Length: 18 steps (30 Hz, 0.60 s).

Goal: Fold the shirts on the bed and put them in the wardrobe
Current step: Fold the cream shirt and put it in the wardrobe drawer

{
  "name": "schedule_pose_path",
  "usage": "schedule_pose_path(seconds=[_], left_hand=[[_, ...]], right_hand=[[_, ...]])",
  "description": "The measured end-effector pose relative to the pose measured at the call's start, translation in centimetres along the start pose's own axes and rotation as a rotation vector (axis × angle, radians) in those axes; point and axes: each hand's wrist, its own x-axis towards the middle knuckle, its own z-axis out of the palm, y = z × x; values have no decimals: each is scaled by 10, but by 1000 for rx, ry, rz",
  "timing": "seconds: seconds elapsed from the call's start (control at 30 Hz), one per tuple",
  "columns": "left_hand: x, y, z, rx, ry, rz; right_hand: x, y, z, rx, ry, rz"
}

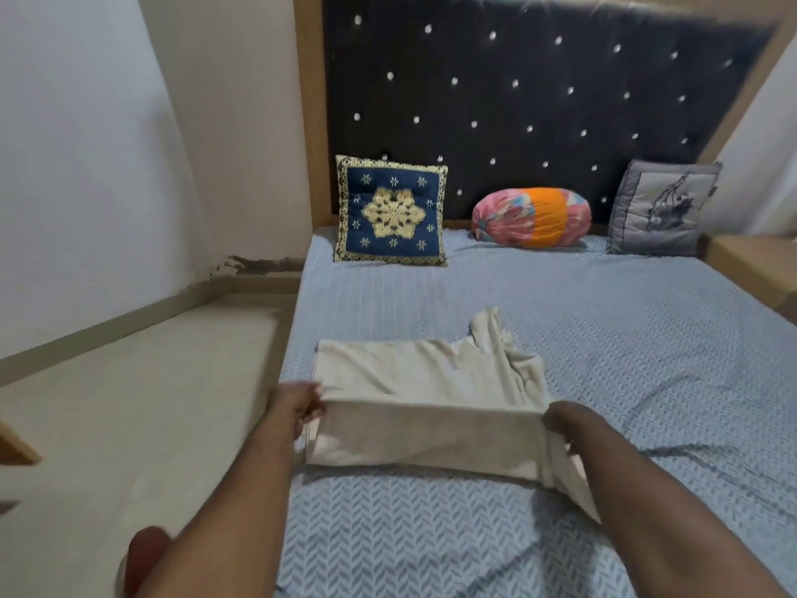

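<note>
Shirt: your cream shirt [409,373] lies on the near left part of the bed [604,338], one sleeve pointing toward the headboard [517,101], its near half raised off the sheet.
Left grip: your left grip [297,407] pinches the left end of the raised fold, fingers curled on the cloth.
Right grip: your right grip [565,425] is clamped on the fold's right end, cloth hanging beneath it.
Far end: a blue embroidered cushion [390,211], a pink-and-orange bolster [530,217] and a grey cushion [664,207] stand against the dark studded headboard.
</note>
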Motion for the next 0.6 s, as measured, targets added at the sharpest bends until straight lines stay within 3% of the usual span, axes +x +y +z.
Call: schedule_pose_path(seconds=[0.07,0.13,0.2,0.3,0.47,0.53,0.6], left_hand=[[4,63,36,-160,25,231],[2,131,68,-266,37,384],[12,184,91,-275,48,464],[44,194,98,-116,26,458],[61,84,86,382,-85,231],[51,47,85,372,-215,111],[45,20,87,316,-281,54]], right_hand=[[20,-24,-49,300,186,-41],[26,-57,-108,592,240,-147],[24,-89,-162,677,278,-202],[3,-120,-192,508,218,-223],[-45,-122,-152,240,-106,-343],[-54,-119,-125,-8,0,-511],[-67,-116,-88,-62,201,-754]])
